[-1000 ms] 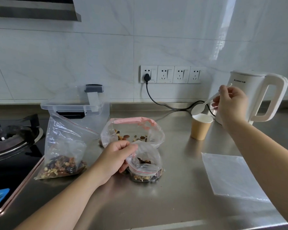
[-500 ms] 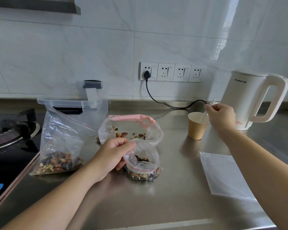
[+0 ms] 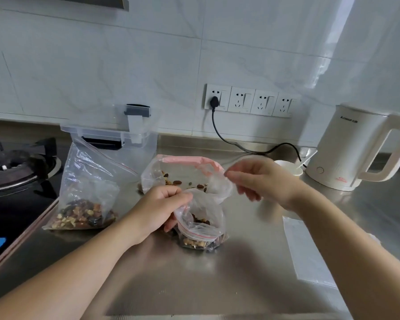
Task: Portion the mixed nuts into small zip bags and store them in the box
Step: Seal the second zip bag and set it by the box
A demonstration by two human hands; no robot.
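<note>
A small zip bag [image 3: 201, 225] with a red seal line stands open on the steel counter, mixed nuts at its bottom. My left hand [image 3: 158, 209] grips its rim on the left. My right hand [image 3: 261, 181] hovers just right of the bag's top with loosely bent fingers and holds nothing; it is motion-blurred. Behind lies the big pink-topped bag [image 3: 183, 172] with a few nuts left. A filled zip bag [image 3: 88, 192] leans at the left against the clear storage box [image 3: 116, 132].
A paper cup [image 3: 289, 168] with a white spoon [image 3: 306, 161] stands beside the white kettle [image 3: 353, 146]. An empty zip bag [image 3: 307, 248] lies flat at the right. The gas stove [image 3: 14, 167] is at the left. A black cord [image 3: 240, 144] runs along the wall.
My right hand dropped the spoon into the cup, let go, and moved left to the small bag's top. My left hand kept its grip on the bag.
</note>
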